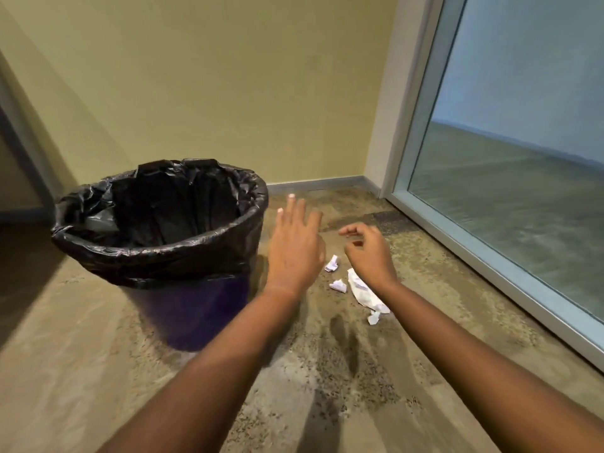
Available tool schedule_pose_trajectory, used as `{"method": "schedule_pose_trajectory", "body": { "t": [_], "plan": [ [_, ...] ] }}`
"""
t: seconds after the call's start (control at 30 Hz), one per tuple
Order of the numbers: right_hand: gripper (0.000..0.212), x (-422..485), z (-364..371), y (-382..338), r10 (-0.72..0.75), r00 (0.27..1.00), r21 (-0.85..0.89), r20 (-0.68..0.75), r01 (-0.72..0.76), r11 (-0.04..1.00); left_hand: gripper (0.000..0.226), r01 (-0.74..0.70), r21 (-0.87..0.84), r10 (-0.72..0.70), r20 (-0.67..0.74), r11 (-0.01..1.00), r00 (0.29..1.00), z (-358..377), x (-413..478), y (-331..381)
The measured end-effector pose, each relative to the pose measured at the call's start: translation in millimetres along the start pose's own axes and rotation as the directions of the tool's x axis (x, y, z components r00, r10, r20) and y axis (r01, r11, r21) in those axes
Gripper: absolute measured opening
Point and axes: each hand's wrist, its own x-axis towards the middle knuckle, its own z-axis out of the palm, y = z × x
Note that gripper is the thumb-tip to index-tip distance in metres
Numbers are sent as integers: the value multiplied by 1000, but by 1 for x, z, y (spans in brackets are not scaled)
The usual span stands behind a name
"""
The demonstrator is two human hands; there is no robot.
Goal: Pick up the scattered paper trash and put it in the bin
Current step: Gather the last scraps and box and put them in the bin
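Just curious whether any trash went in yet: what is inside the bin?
Only the black liner shows inside the bin; the paper scraps lie outside on the floor. The near rim hides the bottom, so something could lie there unseen.

Long paper scrap partly behind right hand; bin interior dark

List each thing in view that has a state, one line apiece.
Purple round plastic bin: upright, open-topped, black bag liner folded over its rim, no paper visible inside.
Crumpled white paper scraps: four pieces lying on the floor right of the bin, untouched.
Left hand: fingers straight, holding nothing.
Right hand: fingers loosely curled above the scraps, holding nothing.
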Motion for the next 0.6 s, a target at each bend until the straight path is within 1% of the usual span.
{"method": "schedule_pose_trajectory", "body": {
  "t": [0.07,0.17,0.3,0.37,0.47,0.5,0.53,0.57,0.6],
  "plan": [
    [28,-8,-15,34,74,997,-83,-6,-75,994,43,-61,-34,64,108,998,992,22,-13,18],
    [27,-24,-41,83,177,984,-227,-3,-173,958,47,-62,-88,84,279,994,957,56,-35,42],
    [26,-56,-72,138,300,954,-454,-2,-269,850,54,-12,-104,62,500,995,864,94,-63,66],
    [24,-74,-88,162,385,923,-520,-23,-340,784,55,-9,-84,56,571,996,819,109,-75,76],
    [22,-97,-110,189,491,869,-560,-65,-439,703,58,-12,-62,51,661,998,748,129,-90,87],
    [25,-104,-116,196,523,850,-580,-58,-455,675,58,-10,-58,47,685,998,727,135,-94,91],
    [32,-112,-121,199,556,830,-600,-33,-462,653,57,-4,-56,42,704,998,709,141,-97,93],
    [44,-119,-125,203,571,821,-623,-5,-449,640,57,1,-53,37,721,999,692,146,-101,96],
    [53,-126,-127,207,585,811,-610,-6,-466,640,57,4,-50,34,738,999,674,150,-104,98]
  ]
}}
